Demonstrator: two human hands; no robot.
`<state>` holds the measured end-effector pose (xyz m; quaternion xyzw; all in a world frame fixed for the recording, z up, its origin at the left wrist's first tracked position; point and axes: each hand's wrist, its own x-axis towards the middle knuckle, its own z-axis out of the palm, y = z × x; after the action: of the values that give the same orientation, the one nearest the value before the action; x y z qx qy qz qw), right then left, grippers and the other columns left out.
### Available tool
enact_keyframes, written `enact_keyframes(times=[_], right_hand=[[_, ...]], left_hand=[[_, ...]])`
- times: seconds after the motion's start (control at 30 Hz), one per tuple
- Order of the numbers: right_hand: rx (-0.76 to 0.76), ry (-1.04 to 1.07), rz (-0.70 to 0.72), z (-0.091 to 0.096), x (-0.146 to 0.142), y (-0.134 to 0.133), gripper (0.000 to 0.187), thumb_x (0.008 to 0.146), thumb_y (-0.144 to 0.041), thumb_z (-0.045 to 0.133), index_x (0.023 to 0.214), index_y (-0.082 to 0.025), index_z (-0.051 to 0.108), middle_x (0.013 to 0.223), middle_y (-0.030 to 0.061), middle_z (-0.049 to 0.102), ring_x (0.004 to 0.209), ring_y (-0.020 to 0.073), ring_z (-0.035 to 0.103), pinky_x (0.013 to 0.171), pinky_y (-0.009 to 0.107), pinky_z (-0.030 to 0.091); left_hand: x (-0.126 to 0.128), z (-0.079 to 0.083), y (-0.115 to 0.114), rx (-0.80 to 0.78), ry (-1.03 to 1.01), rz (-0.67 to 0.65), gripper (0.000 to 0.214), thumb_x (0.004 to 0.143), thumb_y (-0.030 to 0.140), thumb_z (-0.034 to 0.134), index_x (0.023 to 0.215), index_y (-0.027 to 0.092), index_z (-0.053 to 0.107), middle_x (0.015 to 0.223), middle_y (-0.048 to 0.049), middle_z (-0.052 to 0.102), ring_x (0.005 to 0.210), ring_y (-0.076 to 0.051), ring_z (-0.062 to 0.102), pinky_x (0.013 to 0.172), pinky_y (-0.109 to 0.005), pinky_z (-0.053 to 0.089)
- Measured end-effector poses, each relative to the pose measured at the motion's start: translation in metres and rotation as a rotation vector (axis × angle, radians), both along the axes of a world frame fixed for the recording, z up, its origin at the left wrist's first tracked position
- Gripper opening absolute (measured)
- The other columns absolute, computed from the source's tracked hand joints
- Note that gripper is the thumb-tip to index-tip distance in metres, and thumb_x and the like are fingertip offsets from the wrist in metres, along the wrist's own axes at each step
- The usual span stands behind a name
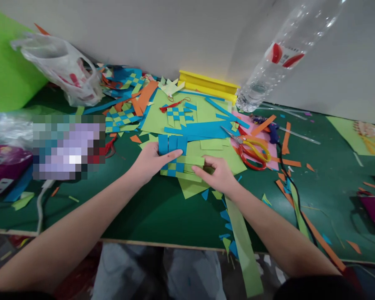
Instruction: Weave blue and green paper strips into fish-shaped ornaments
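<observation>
A half-woven mat of blue and light green paper strips [178, 163] lies on the green table [150, 212] in front of me. My left hand [148, 160] presses on its left side, thumb lying across the blue strips, fingers curled at the edge. My right hand [217, 173] rests on the right side, its fingers pinching the end of a light green strip of the weave. Loose green paper sheets lie under the mat.
Red and yellow scissors [253, 152] lie just right of the mat. A clear plastic bottle [278, 54] leans at the back right, a yellow box [208, 85] behind. Finished weavings and paper scraps [128, 100] and a plastic bag [62, 68] crowd the back left. A long green strip [243, 246] hangs over the near edge.
</observation>
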<state>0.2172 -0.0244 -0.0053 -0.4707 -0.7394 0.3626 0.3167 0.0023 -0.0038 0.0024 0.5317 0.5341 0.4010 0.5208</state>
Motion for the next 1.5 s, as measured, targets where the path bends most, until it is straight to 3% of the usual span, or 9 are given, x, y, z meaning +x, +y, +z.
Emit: enact_keyframes(times=[0.17,0.37,0.7,0.83,1.0,1.2,1.3,1.5], right_hand=[[-0.004,0.034,-0.033,0.0013,0.0004,0.0024,0.044,0.086,-0.047,0.058,0.059,-0.022,0.035,0.054,-0.0049,0.040,0.053,0.0085,0.041,0.050,0.025,0.032],[-0.031,0.091,-0.052,0.0019,0.0007,0.0031,0.034,0.086,-0.048,0.059,0.066,-0.020,0.053,0.064,-0.0002,0.059,0.062,0.0124,0.056,0.057,0.026,0.043],[-0.023,0.111,-0.061,0.0018,0.0006,0.0042,0.028,0.085,-0.041,0.061,0.067,-0.020,0.054,0.066,0.0000,0.063,0.065,0.0130,0.060,0.060,0.026,0.049],[-0.006,0.142,-0.073,-0.0003,0.0042,0.0048,0.017,0.084,-0.036,0.059,0.084,-0.020,0.061,0.078,0.0027,0.068,0.071,0.0144,0.064,0.066,0.029,0.054],[-0.018,0.166,-0.070,0.0015,0.0057,0.0025,0.031,0.085,-0.040,0.060,0.108,-0.019,0.065,0.099,0.0071,0.072,0.090,0.0173,0.068,0.077,0.032,0.058],[0.001,0.176,-0.085,0.0019,0.0013,0.0008,0.025,0.081,-0.040,0.068,0.099,-0.023,0.071,0.098,0.0050,0.074,0.089,0.0176,0.070,0.077,0.032,0.059],[0.000,0.160,-0.082,0.0011,0.0017,0.0013,0.019,0.084,-0.038,0.065,0.092,-0.023,0.073,0.087,0.0030,0.074,0.079,0.0155,0.069,0.072,0.031,0.059],[-0.050,0.148,-0.070,0.0003,0.0030,0.0033,0.018,0.084,-0.037,0.065,0.093,-0.024,0.074,0.087,0.0027,0.075,0.075,0.0155,0.068,0.066,0.031,0.058]], left_hand=[[0.0014,0.0042,-0.0001,0.013,0.028,0.040,0.043,0.069,0.051,0.077,0.096,0.018,0.073,0.100,-0.0072,0.075,0.091,-0.025,0.069,0.082,-0.038,0.057],[-0.0005,0.0019,0.0014,0.071,0.132,0.064,0.042,0.072,0.055,0.073,0.087,0.015,0.072,0.087,-0.0073,0.074,0.081,-0.024,0.067,0.074,-0.037,0.056],[-0.0013,0.0001,0.0026,0.145,0.214,0.053,0.038,0.073,0.053,0.071,0.082,0.017,0.070,0.080,-0.0047,0.071,0.074,-0.021,0.065,0.069,-0.032,0.054],[-0.0020,-0.0009,0.0027,0.159,0.204,0.051,0.037,0.073,0.053,0.071,0.079,0.016,0.069,0.076,-0.0044,0.070,0.070,-0.020,0.064,0.066,-0.032,0.054],[-0.0017,-0.0014,0.0016,0.147,0.208,0.001,0.039,0.072,0.051,0.072,0.087,0.015,0.070,0.076,-0.0050,0.070,0.071,-0.022,0.065,0.066,-0.035,0.055],[0.0008,0.0001,0.0001,0.115,0.197,-0.087,0.038,0.072,0.050,0.073,0.090,0.016,0.070,0.073,-0.0045,0.069,0.069,-0.022,0.066,0.063,-0.035,0.055],[0.0006,-0.0001,0.0011,0.100,0.207,-0.071,0.038,0.072,0.050,0.072,0.088,0.017,0.070,0.073,-0.0045,0.069,0.070,-0.023,0.066,0.062,-0.034,0.055],[-0.0003,0.0008,0.0030,0.097,0.267,-0.045,0.035,0.072,0.051,0.071,0.082,0.017,0.069,0.073,-0.0051,0.070,0.074,-0.026,0.067,0.064,-0.035,0.054]])
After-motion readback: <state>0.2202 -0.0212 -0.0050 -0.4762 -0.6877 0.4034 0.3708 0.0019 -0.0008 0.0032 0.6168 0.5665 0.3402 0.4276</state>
